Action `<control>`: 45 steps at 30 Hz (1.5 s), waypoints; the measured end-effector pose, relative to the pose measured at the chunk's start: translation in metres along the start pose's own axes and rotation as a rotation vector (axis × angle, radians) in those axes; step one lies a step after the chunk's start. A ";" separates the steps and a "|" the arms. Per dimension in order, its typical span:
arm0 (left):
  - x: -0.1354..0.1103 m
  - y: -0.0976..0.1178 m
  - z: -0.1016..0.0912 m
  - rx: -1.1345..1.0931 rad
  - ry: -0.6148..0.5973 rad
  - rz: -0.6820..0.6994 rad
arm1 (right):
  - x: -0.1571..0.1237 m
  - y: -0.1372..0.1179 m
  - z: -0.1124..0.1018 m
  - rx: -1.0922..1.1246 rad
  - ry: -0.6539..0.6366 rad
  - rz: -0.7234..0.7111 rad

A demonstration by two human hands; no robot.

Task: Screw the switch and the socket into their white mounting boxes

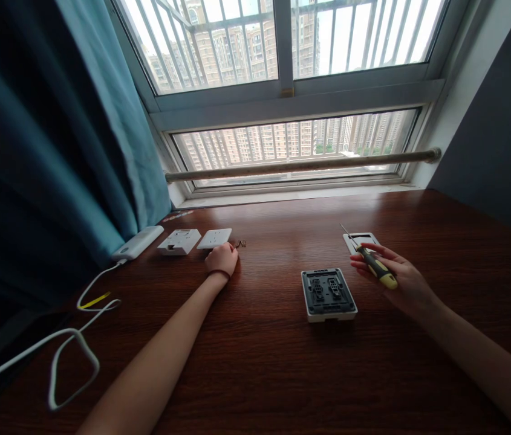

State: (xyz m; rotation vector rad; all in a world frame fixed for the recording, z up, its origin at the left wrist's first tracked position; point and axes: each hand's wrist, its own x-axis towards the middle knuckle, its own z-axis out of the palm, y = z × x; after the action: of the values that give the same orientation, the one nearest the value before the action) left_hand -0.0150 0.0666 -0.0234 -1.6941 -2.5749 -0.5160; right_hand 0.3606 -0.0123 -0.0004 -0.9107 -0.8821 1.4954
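Observation:
My right hand [393,272] is closed around a screwdriver [378,267] with a black and yellow handle, its thin shaft pointing up and left. Behind the screwdriver lies a white frame [366,237] with a dark opening. To the left of this hand, a square switch box [329,295] with a dark grey inside and a white rim rests on the table. My left hand [222,258] is curled on the table by a white socket plate [214,238] and several small screws [240,244]. Its fingertips are hidden, so anything in them cannot be seen.
A white mounting box [179,241] stands left of the plate. Beside the blue curtain [101,121] lies a white power strip [138,243], its cable [74,333] looping over the table's left side with a yellow tie [95,301]. A rail [300,166] crosses the window at the back.

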 end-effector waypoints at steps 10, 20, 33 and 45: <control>-0.017 0.021 -0.017 -0.692 -0.031 -0.061 | -0.004 -0.001 0.001 0.082 -0.108 -0.147; -0.089 0.090 -0.019 -1.535 -0.811 -0.079 | 0.031 -0.042 0.050 0.166 0.045 -0.211; -0.111 0.118 -0.042 -1.851 -1.229 0.028 | 0.038 -0.029 0.056 0.385 0.040 0.034; -0.116 0.118 -0.046 -1.661 -1.067 0.248 | 0.019 -0.012 0.069 0.235 -0.319 0.196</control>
State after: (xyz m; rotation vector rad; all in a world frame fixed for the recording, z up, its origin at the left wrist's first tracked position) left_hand 0.1312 -0.0076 0.0293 -3.2150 -1.9522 -2.9392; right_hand 0.3021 0.0049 0.0383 -0.6069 -0.8374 1.9058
